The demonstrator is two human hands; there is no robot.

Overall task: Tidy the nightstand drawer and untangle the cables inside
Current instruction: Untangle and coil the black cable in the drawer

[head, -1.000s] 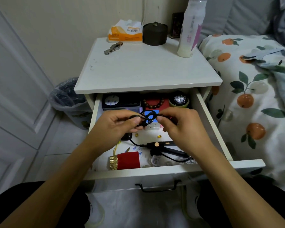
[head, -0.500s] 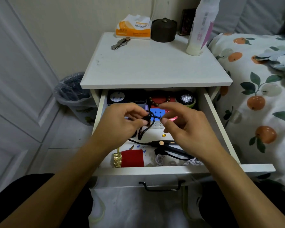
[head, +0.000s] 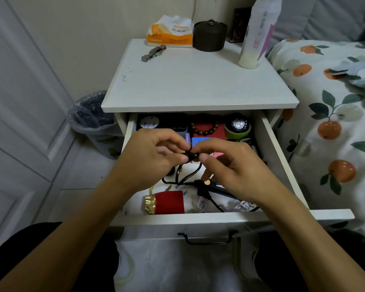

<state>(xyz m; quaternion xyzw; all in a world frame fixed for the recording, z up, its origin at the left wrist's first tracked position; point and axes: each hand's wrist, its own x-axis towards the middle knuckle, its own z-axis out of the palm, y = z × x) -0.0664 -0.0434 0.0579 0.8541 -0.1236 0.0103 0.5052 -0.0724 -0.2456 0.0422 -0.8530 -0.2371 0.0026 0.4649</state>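
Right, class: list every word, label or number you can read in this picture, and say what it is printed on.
Orange-and-white tissue pack: printed lines, too blurred to read.
Tall white plastic bottle: pink markings, unreadable.
White sheet lining the drawer: blue lettering, unreadable.
Round watch face: too small.
Nothing else legible.

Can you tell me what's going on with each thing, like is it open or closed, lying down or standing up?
Drawer: pulled open.
Black cable: pinched by both hands, tail hanging into the drawer.
Left hand: pinching the cable.
Right hand: pinching the cable.
White bottle: upright on the nightstand.
Dark jar: lid on.
Wristwatch: lying flat.
Red pouch: lying flat in the drawer.
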